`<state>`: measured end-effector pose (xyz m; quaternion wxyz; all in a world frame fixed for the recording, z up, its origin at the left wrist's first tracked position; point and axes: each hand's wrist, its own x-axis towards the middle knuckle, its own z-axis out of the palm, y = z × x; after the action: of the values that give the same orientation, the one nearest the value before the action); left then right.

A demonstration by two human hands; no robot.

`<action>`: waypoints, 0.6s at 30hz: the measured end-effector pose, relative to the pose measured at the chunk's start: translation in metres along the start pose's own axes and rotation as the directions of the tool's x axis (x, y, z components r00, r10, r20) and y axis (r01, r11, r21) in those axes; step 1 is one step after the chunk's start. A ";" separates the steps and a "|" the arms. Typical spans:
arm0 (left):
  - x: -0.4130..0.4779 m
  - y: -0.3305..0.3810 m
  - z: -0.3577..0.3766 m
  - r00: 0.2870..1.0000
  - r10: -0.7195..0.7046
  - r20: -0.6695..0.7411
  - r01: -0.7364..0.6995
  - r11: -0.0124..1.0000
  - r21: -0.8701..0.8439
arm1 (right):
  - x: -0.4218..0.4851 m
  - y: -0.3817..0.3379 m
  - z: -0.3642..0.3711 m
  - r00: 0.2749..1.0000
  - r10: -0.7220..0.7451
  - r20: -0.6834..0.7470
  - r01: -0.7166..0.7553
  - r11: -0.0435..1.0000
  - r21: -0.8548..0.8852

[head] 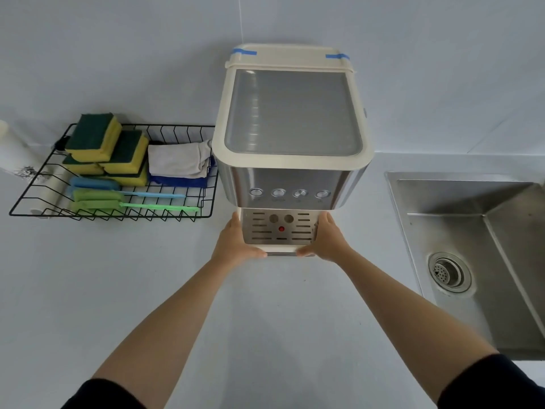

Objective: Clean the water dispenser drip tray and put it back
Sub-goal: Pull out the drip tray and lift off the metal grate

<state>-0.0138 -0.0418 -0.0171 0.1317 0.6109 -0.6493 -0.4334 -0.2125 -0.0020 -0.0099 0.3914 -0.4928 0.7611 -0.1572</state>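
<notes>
A cream and steel water dispenser (290,137) stands on the white counter against the wall. At its foot sits the drip tray (280,234), a cream tray with a slotted metal grille and a red dot in the middle. My left hand (236,243) grips the tray's left side, thumb under the front edge. On the tray's right side my right hand (327,240) holds it the same way. The tray sits in the dispenser's base recess, its front edge sticking out toward me.
A black wire rack (35,196) at the left holds green-yellow sponges (94,137), folded cloths (177,160) and blue and green brushes (97,199). A steel sink (472,202) with a drain lies at the right. A white bottle (8,149) stands at the far left.
</notes>
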 end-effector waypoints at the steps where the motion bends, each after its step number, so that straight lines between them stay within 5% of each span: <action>1: -0.004 -0.001 0.001 1.000 -0.003 0.003 0.003 1.000 -0.002 | -0.003 0.002 0.000 1.000 -0.009 -0.001 0.009 1.000 0.017; 18: -0.126 -0.028 0.034 1.000 0.025 0.007 -0.025 0.999 -0.022 | -0.117 0.049 0.031 0.995 -0.101 0.025 0.099 0.991 0.087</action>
<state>0.0090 0.0892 -0.0120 0.1414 0.5996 -0.6527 -0.4411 -0.1959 0.1276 -0.0085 0.4149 -0.5153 0.7221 -0.2021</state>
